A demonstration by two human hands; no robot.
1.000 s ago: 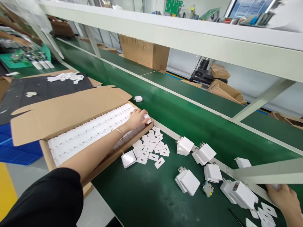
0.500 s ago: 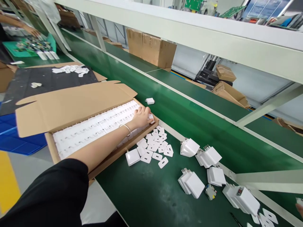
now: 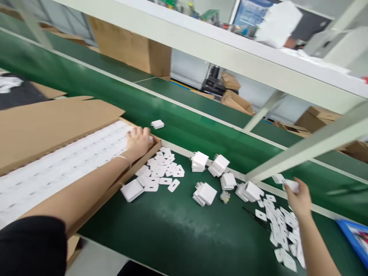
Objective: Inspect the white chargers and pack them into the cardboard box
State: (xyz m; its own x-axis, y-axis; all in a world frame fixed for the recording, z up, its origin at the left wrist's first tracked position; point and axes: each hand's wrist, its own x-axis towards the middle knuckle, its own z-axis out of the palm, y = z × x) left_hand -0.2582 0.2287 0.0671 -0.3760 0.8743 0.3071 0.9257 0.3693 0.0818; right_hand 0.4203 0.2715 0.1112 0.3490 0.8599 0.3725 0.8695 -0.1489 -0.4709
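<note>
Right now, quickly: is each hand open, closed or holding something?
Left hand: fingers curled over a white piece at the end of the cardboard box; grip cannot be told.
Right hand: closed, holding a white block.

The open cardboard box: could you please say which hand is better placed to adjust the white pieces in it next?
Probably the left hand: it is over the box, while the right hand, across the bench, holds a white block.

Two hands, five charger clusters, two white-plate heaps, one black tool, one blue tray.
</note>
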